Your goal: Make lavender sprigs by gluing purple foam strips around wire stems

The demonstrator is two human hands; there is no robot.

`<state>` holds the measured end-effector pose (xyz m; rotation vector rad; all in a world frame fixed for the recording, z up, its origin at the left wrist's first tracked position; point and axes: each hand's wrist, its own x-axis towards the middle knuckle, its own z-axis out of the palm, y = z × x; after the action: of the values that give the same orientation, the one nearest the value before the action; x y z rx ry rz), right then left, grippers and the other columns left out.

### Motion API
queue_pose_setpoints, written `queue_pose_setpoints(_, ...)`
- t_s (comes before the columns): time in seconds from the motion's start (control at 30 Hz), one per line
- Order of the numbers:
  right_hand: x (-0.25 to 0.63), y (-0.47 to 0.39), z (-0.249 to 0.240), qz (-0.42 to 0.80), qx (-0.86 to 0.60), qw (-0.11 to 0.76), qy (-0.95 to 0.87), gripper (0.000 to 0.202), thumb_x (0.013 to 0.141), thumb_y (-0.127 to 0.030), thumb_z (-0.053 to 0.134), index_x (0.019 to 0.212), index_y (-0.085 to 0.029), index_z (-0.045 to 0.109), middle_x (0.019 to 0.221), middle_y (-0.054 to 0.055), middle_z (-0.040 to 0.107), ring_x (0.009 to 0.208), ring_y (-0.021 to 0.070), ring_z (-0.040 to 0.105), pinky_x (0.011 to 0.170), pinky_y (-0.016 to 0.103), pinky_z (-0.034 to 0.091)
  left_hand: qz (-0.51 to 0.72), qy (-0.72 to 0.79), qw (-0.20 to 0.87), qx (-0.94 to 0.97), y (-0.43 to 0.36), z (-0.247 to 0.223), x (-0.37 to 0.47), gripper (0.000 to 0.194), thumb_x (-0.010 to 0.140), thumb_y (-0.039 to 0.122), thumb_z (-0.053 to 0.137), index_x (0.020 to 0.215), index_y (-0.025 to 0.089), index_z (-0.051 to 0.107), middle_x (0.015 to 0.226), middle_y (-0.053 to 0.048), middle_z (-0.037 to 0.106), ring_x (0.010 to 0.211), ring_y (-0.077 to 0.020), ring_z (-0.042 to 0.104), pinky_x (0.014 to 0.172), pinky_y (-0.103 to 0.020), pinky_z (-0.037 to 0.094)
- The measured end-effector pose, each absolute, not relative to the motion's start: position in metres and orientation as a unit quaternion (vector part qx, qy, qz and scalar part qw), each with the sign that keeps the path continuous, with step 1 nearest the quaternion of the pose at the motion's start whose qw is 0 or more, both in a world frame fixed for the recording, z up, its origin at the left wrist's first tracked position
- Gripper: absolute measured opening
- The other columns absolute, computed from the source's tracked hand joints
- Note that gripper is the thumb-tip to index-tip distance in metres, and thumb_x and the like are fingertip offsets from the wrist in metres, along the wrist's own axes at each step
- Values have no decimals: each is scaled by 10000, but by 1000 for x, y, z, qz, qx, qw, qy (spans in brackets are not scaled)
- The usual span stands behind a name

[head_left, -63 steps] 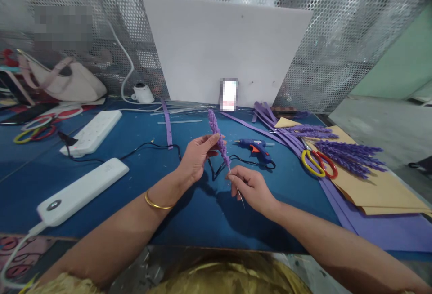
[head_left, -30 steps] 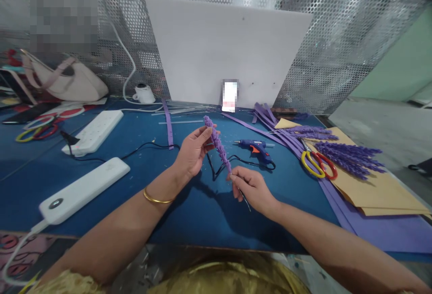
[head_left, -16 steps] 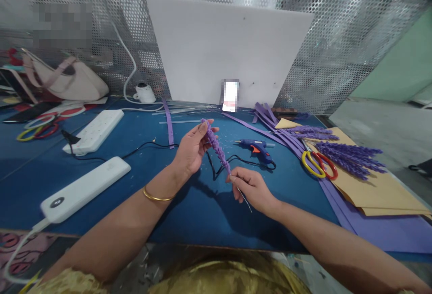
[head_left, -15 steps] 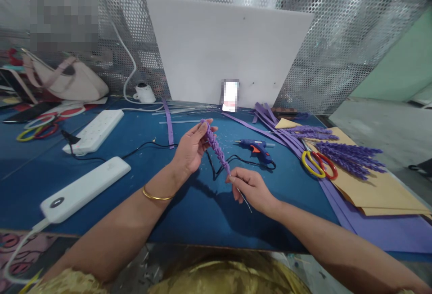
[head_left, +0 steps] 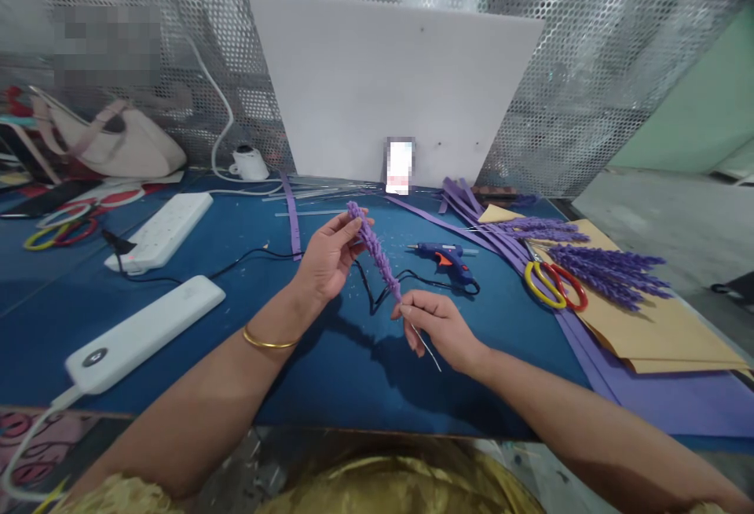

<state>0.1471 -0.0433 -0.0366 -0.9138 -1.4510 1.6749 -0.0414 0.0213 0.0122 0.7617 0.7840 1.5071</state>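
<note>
Purple flower spike (head_left: 375,253) slants above the blue counter (head_left: 347,388), its upper part pinched between thumb and fingers in the left grip (head_left: 323,258), its base pinched in the right grip (head_left: 441,327), with thin wire stem (head_left: 430,350) poking out below. Just past the hands, I see a blue glue gun (head_left: 452,258) lying on the counter. Farther right, yellow-and-red scissors (head_left: 555,284) lie near more purple spikes (head_left: 609,270) resting on brown paper (head_left: 677,337).

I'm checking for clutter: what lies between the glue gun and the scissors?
In the head view, going from the glue gun to the scissors: some blue table, then purple strips.
</note>
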Motion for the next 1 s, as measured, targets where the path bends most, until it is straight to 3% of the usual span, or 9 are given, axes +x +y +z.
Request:
queue_pose_setpoints(0.13, 146, -44, -36, 663, -351, 362, -553, 324, 815, -490, 650, 787, -168, 625, 459, -46, 575, 359, 84, 476, 387, 199, 388, 663, 353, 579, 317, 23, 11, -42, 223, 626, 203, 892, 794, 169, 750, 756, -3, 730, 683, -90, 621, 643, -193, 472)
queue_pose_setpoints(0.33, 148, -44, -34, 657, -341, 379, -555, 340, 819, -511, 658, 793, -174, 631, 462, -48, 571, 368, 83, 471, 392, 199, 387, 616, 326, 624, 354, 19, 7, -38, 402, 686, 489, 844, 931, 177, 776, 923, -62, 762, 769, -144, 655, 689, -248, 499)
queue_pose_setpoints(0.63, 148, -44, -37, 651, -344, 384, -557, 330, 838, -497, 644, 799, -170, 627, 464, -47, 567, 369, 82, 467, 392, 197, 385, 606, 370, 610, 353, 13, 8, -33, 222, 604, 202, 895, 771, 136, 764, 727, -26, 716, 710, -117, 637, 698, -228, 491)
queue_pose_setpoints(0.87, 149, -43, -34, 641, -344, 400, -558, 324, 845, -495, 637, 797, -175, 630, 470, -46, 568, 381, 82, 461, 398, 197, 380, 563, 352, 643, 383, 10, 2, -29, 370, 661, 414, 875, 904, 150, 781, 909, -78, 756, 770, -150, 650, 712, -272, 508)
queue_pose_setpoints(1.0, 149, -43, -34, 639, -350, 402, -555, 311, 845, -480, 642, 797, -173, 637, 470, -47, 569, 379, 82, 463, 397, 198, 383, 539, 370, 635, 411, 7, -1, -26, 274, 628, 321, 897, 799, 142, 779, 831, -64, 738, 771, -170, 653, 721, -302, 519)
